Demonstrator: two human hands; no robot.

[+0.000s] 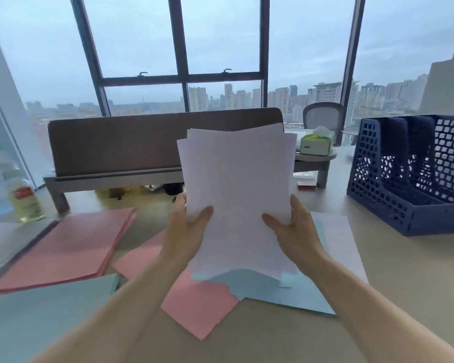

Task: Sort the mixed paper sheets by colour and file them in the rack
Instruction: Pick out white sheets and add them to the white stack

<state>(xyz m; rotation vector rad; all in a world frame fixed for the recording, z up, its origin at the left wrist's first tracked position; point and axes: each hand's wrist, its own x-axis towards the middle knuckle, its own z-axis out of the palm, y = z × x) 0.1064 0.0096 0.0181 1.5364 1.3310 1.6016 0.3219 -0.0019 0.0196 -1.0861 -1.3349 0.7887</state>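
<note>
Sorting in progress: the left hand (186, 226) and right hand (292, 229), thumbs in front and fingers curled behind, each grip a lower side edge of a stack of white sheets (236, 179), held upright and unevenly squared above the middle of the surface (404, 284). A pink pile (63, 247) lies at 9 o'clock and a blue pile (45, 320) at 7 o'clock, while a mixed pink-and-blue heap (199, 307) at 6 o'clock lies unsorted beneath the hands. The rack (393, 184) at 3 o'clock shows no paper in its visible compartments, so filing appears not yet begun.

tissue box (315, 144), bottle (24, 199), office chair (323, 115)
</note>
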